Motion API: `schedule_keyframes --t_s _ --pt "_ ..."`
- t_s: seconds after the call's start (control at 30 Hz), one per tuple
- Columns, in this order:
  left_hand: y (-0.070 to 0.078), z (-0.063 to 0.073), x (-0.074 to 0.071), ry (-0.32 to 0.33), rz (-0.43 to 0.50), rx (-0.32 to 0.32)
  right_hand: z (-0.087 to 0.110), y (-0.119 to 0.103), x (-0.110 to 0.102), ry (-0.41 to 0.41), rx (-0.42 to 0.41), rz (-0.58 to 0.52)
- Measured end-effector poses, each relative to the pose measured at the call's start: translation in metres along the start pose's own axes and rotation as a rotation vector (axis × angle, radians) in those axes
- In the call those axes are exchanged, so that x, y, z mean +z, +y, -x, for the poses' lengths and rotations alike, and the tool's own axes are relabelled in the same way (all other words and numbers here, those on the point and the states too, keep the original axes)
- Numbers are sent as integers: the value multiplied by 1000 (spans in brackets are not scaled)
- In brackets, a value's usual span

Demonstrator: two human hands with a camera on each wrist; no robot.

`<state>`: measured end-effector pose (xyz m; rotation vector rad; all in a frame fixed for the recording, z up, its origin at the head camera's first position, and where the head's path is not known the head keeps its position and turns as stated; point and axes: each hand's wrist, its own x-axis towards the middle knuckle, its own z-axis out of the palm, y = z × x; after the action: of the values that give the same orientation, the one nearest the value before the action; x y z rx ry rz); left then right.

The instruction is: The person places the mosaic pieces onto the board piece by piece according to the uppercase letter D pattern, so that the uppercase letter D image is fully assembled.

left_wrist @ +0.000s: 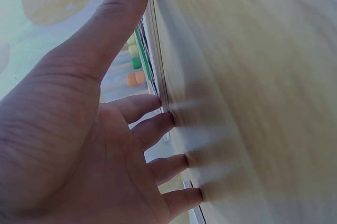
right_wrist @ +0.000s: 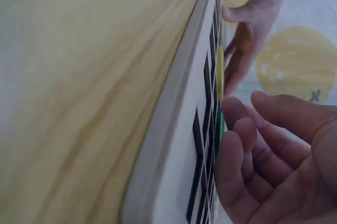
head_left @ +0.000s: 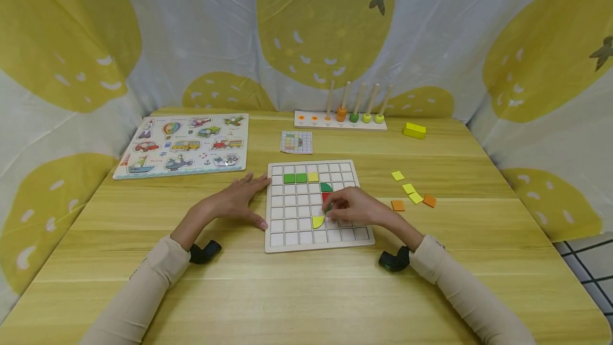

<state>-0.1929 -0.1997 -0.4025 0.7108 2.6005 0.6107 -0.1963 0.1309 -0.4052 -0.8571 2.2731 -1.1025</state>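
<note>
Green tile (head_left: 328,208) was on the grid board (head_left: 291,225), between a red tile (head_left: 326,197) and a yellow quarter-round (head_left: 317,222), at the fingertips of the right hand (head_left: 356,206). Those fingers were bent down to it; couldn't tell if they pinched or just pressed. My read: step in hand was seating that tile. Next move likely called for a light flat press, then a straight lift so the neighbours didn't shift. Also on the board: green quarter-round (head_left: 326,187) beyond the red, plus green squares (head_left: 289,178) and a yellow square (head_left: 313,177) near its far edge. Left hand (head_left: 235,199) was spread along the board's left edge, apparently bracing it. Board sat mid-table, bare table (head_left: 287,292) between it and the near edge, so room to back out. Loose yellow tiles (head_left: 415,197) and orange tiles (head_left: 429,200) lay off the board's right edge, well short of the table's right edge. Pattern card (head_left: 297,142) lay just past the board's far edge, peg stand (head_left: 373,125) by the table's far edge, yellow block (head_left: 414,131) toward its far-right corner. Picture puzzle (head_left: 201,166) filled the far-left corner, limiting room there.
</note>
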Motion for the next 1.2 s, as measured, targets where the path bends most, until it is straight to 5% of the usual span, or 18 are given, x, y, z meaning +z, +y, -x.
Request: schedule_keyframes --t_s 0.67,1.2 --pt "0 0 0 -3 2 -2 40 33 -36 98 23 86" --pt "1 0 0 -3 -8 0 122 74 -89 349 68 72"
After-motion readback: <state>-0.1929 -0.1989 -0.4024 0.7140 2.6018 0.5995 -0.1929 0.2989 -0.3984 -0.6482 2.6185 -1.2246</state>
